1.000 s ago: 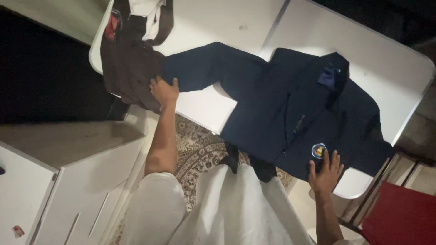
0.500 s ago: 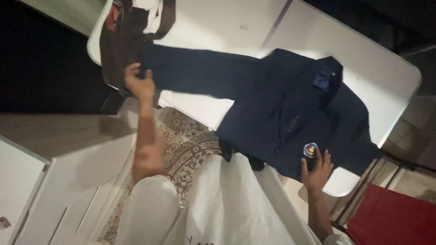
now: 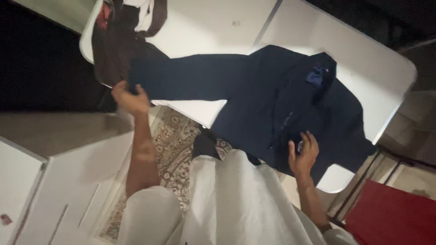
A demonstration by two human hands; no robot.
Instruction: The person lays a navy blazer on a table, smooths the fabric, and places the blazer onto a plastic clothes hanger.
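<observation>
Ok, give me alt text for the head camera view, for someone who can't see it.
A person's left hand grips the sleeve end of a navy jacket spread on a white table, while the right hand holds its front hem. A brown garment lies at the table's far left end.

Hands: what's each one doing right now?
Left hand: closed on the jacket sleeve.
Right hand: fingers curled on the jacket front.
</observation>
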